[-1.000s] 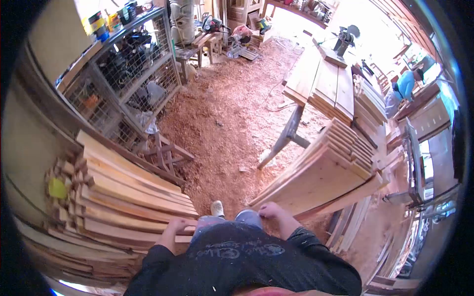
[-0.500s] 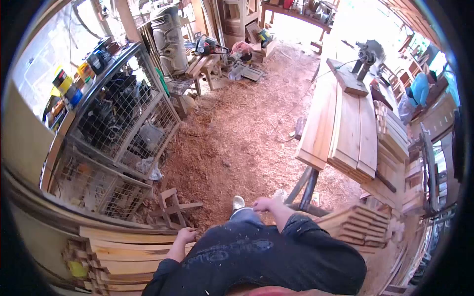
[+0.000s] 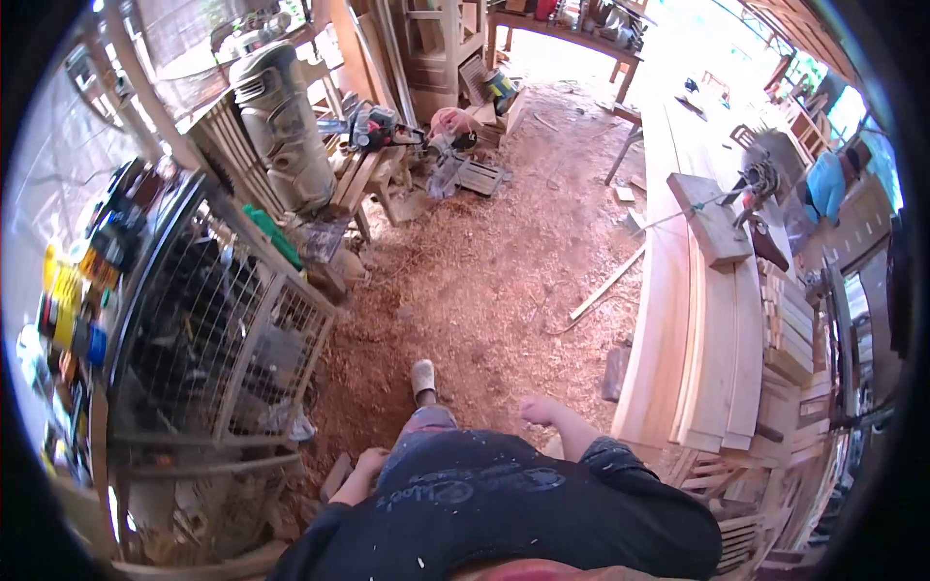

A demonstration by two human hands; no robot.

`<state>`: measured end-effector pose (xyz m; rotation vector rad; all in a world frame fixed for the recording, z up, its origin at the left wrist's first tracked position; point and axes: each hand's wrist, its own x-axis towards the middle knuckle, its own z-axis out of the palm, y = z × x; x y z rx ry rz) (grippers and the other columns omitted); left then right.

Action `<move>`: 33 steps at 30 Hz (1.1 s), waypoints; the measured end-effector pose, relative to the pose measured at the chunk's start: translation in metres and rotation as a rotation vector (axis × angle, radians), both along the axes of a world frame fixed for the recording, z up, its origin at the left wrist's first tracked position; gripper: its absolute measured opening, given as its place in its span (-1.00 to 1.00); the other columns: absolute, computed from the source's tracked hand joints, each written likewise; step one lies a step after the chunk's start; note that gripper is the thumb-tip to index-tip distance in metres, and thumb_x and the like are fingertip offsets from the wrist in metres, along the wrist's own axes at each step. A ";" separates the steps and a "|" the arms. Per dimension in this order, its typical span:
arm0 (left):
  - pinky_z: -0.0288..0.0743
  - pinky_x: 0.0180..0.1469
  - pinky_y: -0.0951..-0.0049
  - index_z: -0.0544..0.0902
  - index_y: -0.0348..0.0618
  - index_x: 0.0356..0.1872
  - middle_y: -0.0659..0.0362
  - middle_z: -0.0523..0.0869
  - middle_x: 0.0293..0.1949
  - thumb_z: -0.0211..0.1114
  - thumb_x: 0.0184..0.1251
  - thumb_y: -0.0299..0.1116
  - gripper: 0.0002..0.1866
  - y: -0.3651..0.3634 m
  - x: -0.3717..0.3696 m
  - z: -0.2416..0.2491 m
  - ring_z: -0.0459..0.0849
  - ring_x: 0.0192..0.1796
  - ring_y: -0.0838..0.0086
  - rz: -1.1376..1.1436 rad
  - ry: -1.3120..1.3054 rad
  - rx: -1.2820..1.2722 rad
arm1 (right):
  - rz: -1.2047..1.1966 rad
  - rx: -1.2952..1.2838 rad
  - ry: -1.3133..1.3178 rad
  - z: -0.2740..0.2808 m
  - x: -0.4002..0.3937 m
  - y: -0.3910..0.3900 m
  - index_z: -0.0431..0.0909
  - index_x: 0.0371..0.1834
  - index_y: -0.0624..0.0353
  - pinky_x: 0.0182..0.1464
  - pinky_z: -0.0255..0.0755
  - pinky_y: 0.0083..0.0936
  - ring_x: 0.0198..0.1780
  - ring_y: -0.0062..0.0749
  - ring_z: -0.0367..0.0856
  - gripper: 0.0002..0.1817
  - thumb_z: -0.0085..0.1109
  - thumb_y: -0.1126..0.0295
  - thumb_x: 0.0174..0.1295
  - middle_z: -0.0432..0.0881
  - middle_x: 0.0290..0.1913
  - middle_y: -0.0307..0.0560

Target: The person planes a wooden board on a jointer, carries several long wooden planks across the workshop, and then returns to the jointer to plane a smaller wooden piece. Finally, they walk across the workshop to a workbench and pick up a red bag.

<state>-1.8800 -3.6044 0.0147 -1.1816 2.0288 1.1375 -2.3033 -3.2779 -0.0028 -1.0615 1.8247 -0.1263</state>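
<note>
My left hand point(image 3: 372, 460) hangs low beside my left thigh, with its fingers too small and partly hidden to make out. Out in front of my right side, my right hand point(image 3: 540, 410) is closed in a loose fist with nothing showing in it. Neither hand touches any tool or board. One shoe point(image 3: 423, 376) is stepped forward on the shavings-covered floor point(image 3: 465, 290). To the right of my right hand lie long wooden boards point(image 3: 668, 320), with a power tool on a wooden base point(image 3: 712, 218) on top of them.
At left stands a wire-mesh cabinet point(image 3: 218, 339) with cans point(image 3: 73, 329) on its top. A chainsaw point(image 3: 378, 128) rests on a low bench farther back. A loose wood strip point(image 3: 605, 283) lies on the floor. Another person in a blue top point(image 3: 828, 189) is at far right.
I have moved forward, so the cabinet and boards are nearer and the small wooden stand has mostly left view. One foot has stepped ahead. Both hands still carry nothing visible.
</note>
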 end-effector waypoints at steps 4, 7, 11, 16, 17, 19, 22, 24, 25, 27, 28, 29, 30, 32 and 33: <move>0.66 0.18 0.21 0.83 -0.07 0.04 -0.03 0.85 0.00 0.40 0.28 0.02 -0.55 -0.129 -0.147 0.002 0.82 0.08 0.15 -0.830 -0.222 -0.192 | -0.940 0.300 -0.345 0.072 -0.026 0.001 0.79 -0.19 -0.02 -0.43 0.48 -0.32 -0.38 -0.44 0.66 -0.81 0.20 0.23 0.38 0.74 -0.33 -0.22; 0.67 0.18 0.20 0.84 -0.06 -0.01 -0.03 0.85 -0.03 0.41 0.28 -0.09 -0.63 -0.226 -0.247 0.041 0.83 0.05 0.16 -0.301 -0.013 -0.064 | -0.941 0.186 -0.577 0.014 -0.062 0.029 0.75 -0.21 -0.01 -0.48 0.38 -0.42 -0.41 -0.61 0.55 -0.85 0.23 0.24 0.36 0.67 -0.36 -0.32; 0.66 0.20 0.24 0.84 -0.01 0.00 0.00 0.85 -0.02 0.39 0.28 -0.10 -0.65 -0.319 -0.386 0.084 0.82 0.07 0.19 -0.149 0.151 -0.219 | -1.298 0.186 -0.569 0.082 -0.101 -0.033 0.67 -0.19 -0.02 -0.47 0.40 -0.43 -0.41 -0.58 0.57 -0.89 0.20 0.26 0.40 0.60 -0.40 -0.36; 0.67 0.18 0.24 0.84 0.05 -0.02 0.04 0.86 -0.03 0.40 0.24 -0.12 -0.66 -0.381 -0.535 0.059 0.83 0.07 0.19 -0.039 0.185 -0.207 | -1.323 0.309 -0.562 0.062 -0.192 -0.062 0.63 -0.25 -0.04 -0.49 0.37 -0.44 -0.52 -0.62 0.45 -0.79 0.14 0.13 0.46 0.53 -0.46 -0.37; 0.67 0.15 0.22 0.85 0.06 -0.07 0.03 0.85 -0.04 0.36 0.26 -0.10 -0.69 -0.380 -0.555 0.056 0.82 0.06 0.17 -0.115 0.182 -0.247 | -1.264 0.343 -0.567 0.049 -0.223 -0.065 0.63 -0.25 -0.04 -0.49 0.36 -0.44 -0.53 -0.62 0.44 -0.79 0.14 0.14 0.46 0.52 -0.46 -0.37; 0.67 0.10 0.13 0.84 0.07 -0.19 0.03 0.84 -0.05 0.26 0.27 -0.06 -0.71 -0.375 -0.600 0.037 0.81 0.05 0.13 -0.375 0.064 -0.292 | -1.217 0.380 -0.618 0.039 -0.304 -0.070 0.62 -0.27 -0.05 -0.49 0.36 -0.43 -0.54 -0.64 0.42 -0.78 0.13 0.13 0.46 0.52 -0.48 -0.38; 0.67 0.20 0.18 0.81 0.16 0.02 0.17 0.80 0.15 0.28 0.26 -0.01 -0.62 -0.359 -0.642 -0.042 0.78 0.18 0.17 -0.990 -0.037 -0.276 | -1.238 0.361 -0.628 0.050 -0.404 -0.094 0.64 -0.32 -0.04 -0.45 0.40 -0.38 -0.53 -0.62 0.44 -0.73 0.11 0.09 0.47 0.53 -0.51 -0.39; 0.65 0.24 0.15 0.80 0.20 0.10 0.16 0.80 0.17 0.13 0.40 0.07 -0.56 -0.325 -0.684 -0.022 0.77 0.19 0.14 -0.808 0.004 -0.144 | -0.944 0.144 -0.286 0.027 -0.505 -0.103 0.70 -0.31 0.02 -0.39 0.47 -0.31 -0.48 -0.54 0.56 -0.70 0.16 0.07 0.44 0.63 -0.47 -0.33; 0.64 0.24 0.17 0.81 0.20 0.10 0.15 0.80 0.15 0.14 0.40 0.07 -0.56 -0.322 -0.719 -0.026 0.77 0.19 0.14 -0.773 -0.016 -0.207 | -0.659 -0.008 -0.090 0.003 -0.553 -0.098 0.74 -0.27 0.05 -0.35 0.52 -0.28 -0.43 -0.48 0.63 -0.70 0.20 0.08 0.41 0.70 -0.43 -0.29; 0.62 0.25 0.19 0.81 0.18 0.10 0.11 0.81 0.12 0.17 0.39 0.07 -0.57 -0.317 -0.767 -0.016 0.77 0.18 0.15 -0.533 0.022 -0.183 | -0.560 0.035 0.079 -0.001 -0.641 -0.121 0.78 -0.16 0.11 -0.23 0.60 -0.30 -0.25 -0.36 0.75 -0.68 0.25 0.08 0.35 0.81 -0.26 -0.11; 0.62 0.25 0.20 0.82 0.16 0.08 0.09 0.82 0.10 0.20 0.38 0.06 -0.58 -0.326 -0.799 0.005 0.77 0.18 0.16 -0.324 0.093 -0.113 | -0.789 0.015 -0.017 0.048 -0.678 -0.147 0.79 -0.18 0.13 -0.27 0.60 -0.34 -0.30 -0.40 0.74 -0.69 0.28 0.12 0.35 0.79 -0.29 -0.11; 0.62 0.25 0.20 0.84 0.14 0.03 0.07 0.82 0.08 0.23 0.37 0.02 -0.61 -0.331 -0.832 0.027 0.77 0.17 0.16 -0.168 0.144 -0.017 | -1.018 -0.008 -0.113 0.108 -0.700 -0.182 0.79 -0.20 0.16 -0.31 0.61 -0.39 -0.36 -0.44 0.73 -0.71 0.30 0.15 0.34 0.77 -0.32 -0.12; 0.62 0.25 0.21 0.84 0.14 0.03 0.07 0.82 0.08 0.24 0.36 0.01 -0.62 -0.341 -0.860 0.026 0.78 0.17 0.17 -0.170 0.137 -0.006 | -1.022 -0.065 -0.041 0.107 -0.728 -0.197 0.79 -0.18 0.17 -0.30 0.61 -0.39 -0.37 -0.44 0.72 -0.71 0.30 0.16 0.34 0.78 -0.32 -0.13; 0.62 0.26 0.21 0.85 0.13 0.01 0.08 0.82 0.08 0.25 0.35 -0.02 -0.64 -0.365 -0.920 0.027 0.78 0.16 0.18 -0.178 0.124 0.014 | -1.028 -0.184 0.105 0.106 -0.785 -0.225 0.79 -0.12 0.19 -0.29 0.62 -0.40 -0.38 -0.46 0.71 -0.71 0.30 0.18 0.34 0.78 -0.33 -0.14; 0.61 0.28 0.23 0.84 0.14 0.03 0.10 0.83 0.08 0.28 0.31 -0.01 -0.62 -0.377 -0.948 0.028 0.78 0.17 0.18 -0.335 0.123 -0.123 | -0.942 -0.172 0.143 0.107 -0.813 -0.236 0.78 -0.04 0.20 -0.27 0.62 -0.43 -0.34 -0.45 0.73 -0.68 0.32 0.18 0.34 0.81 -0.28 -0.13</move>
